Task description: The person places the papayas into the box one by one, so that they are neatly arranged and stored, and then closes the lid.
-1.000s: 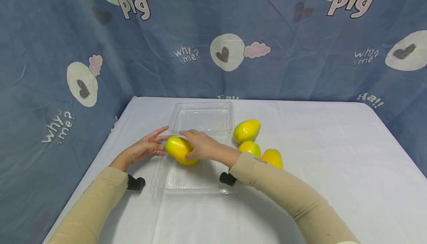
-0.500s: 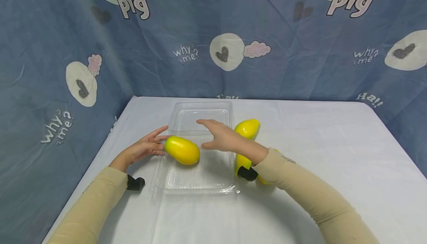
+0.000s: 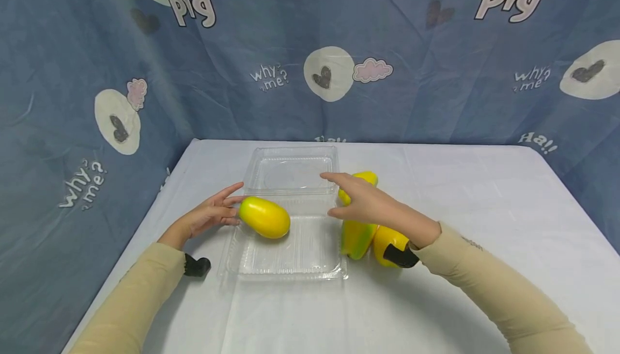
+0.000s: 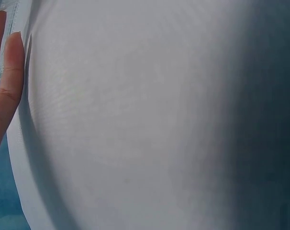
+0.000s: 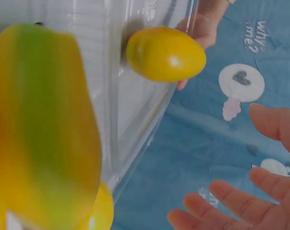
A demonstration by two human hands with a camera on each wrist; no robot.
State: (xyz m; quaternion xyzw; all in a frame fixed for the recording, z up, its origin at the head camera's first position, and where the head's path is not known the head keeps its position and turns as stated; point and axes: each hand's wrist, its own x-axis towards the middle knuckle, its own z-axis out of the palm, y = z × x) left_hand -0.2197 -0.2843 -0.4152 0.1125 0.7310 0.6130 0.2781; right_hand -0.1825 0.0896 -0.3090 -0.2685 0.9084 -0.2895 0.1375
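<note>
Putting mangoes in the clear box (image 3: 286, 268). One mango (image 3: 264, 217) in there, touched by loose left hand (image 3: 209, 216). Right hand (image 3: 373, 203) spread wide, holding nothing, over the pile (image 3: 358, 235). Next: grab one gently.

The right hand (image 3: 373, 206) left the mango (image 3: 264, 217), moving right.

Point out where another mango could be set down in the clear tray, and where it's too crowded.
Free: the tray floor right of the mango lying at its left edge, and the open lid half behind. Bare tablecloth lies far right. Crowded: just outside the tray's right edge, where three mangoes cluster under the right hand. The left hand touches the tray's mango.
</note>
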